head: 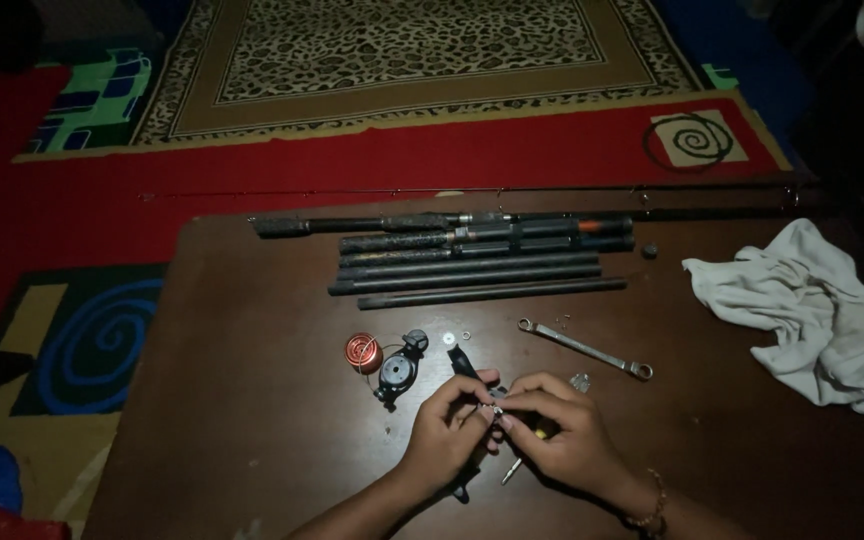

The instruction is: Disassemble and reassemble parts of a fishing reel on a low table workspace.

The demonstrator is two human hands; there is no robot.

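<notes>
Basically, head view: left hand (444,422) and right hand (555,428) meet over the near edge of the dark table (252,400), fingertips pinched shut on a tiny shiny metal part (495,408); a thin screwdriver (512,468) pokes out below the right palm. Part looks light, rigid, slippery, easy to drop; best gripped by its edges. Beside them: black reel body (399,370), red spool (362,351), wrench (584,348), rod sections (472,262), white rag (812,305).

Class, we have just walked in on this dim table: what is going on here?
A person's left hand and right hand meet over a small metal part pinched between the fingertips. On the brown table lie dark rod sections, a red spool, a black reel piece, a wrench and a white cloth.
</notes>
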